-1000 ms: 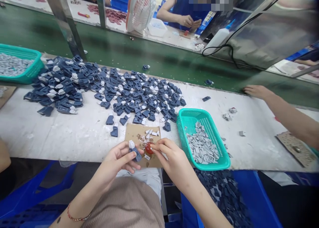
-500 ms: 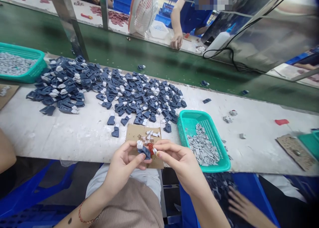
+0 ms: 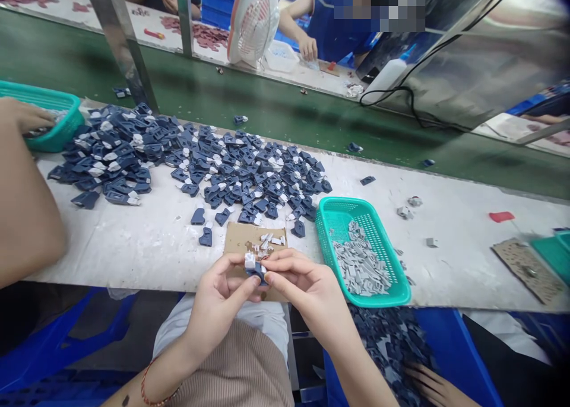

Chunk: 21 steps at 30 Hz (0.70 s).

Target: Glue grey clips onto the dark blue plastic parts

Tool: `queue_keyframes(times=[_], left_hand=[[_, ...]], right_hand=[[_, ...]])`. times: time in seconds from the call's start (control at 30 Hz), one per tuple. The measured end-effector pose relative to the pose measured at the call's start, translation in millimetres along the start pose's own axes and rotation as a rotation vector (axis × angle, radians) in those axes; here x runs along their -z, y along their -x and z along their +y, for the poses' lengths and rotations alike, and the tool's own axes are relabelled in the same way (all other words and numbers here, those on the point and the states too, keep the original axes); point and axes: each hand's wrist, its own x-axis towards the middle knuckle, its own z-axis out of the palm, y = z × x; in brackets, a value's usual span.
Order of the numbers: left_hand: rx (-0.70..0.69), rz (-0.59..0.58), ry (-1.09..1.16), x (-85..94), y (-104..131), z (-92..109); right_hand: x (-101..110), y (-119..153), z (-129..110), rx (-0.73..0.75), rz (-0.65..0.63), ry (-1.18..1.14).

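Pinched in my left hand (image 3: 227,288) is a dark blue plastic part (image 3: 255,270) with a white piece on its upper end. My right hand (image 3: 307,282) has its thumb and finger closed on a small white piece (image 3: 263,269), which touches the blue part's right side. Both hands are over a brown cardboard sheet (image 3: 236,238) that bears several small white pieces (image 3: 272,239). Behind them spreads a large pile of blue and white parts (image 3: 240,169). At the right stands a green basket (image 3: 328,241) of grey pieces (image 3: 363,264).
A co-worker's arm (image 3: 27,199) reaches into another green basket (image 3: 71,119) at the left. Below the table at the right, a hand (image 3: 430,383) is in a bin of blue parts (image 3: 387,347). Beyond the table runs a green belt (image 3: 196,92).
My right hand has moved left, bringing the white piece against the blue part. A co-worker's arm has come in at the left basket. Loose parts on the green belt have shifted left.
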Motion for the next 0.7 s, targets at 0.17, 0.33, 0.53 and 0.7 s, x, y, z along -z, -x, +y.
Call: queue_keyframes(times=[0.17, 0.33, 0.53, 0.7], left_hand=[[-0.027, -0.005, 0.030, 1.7, 0.1, -2.9], [0.009, -0.063, 0.108, -0.8, 0.0, 1.6], [0.039, -0.089, 0.212, -7.4, 0.3, 8.7], [0.017, -0.138, 0.270, -9.0, -1.1, 8.5]], right_hand=[[1.6, 1.2, 1.5, -0.024, -0.036, -0.055], [0.0, 1.5, 1.4, -0.039, -0.002, -0.097], [-22.3, -2.2, 1.6, 0.080, -0.037, 0.012], [-29.6, -4.2, 6.2, 0.054, 0.035, -0.033]])
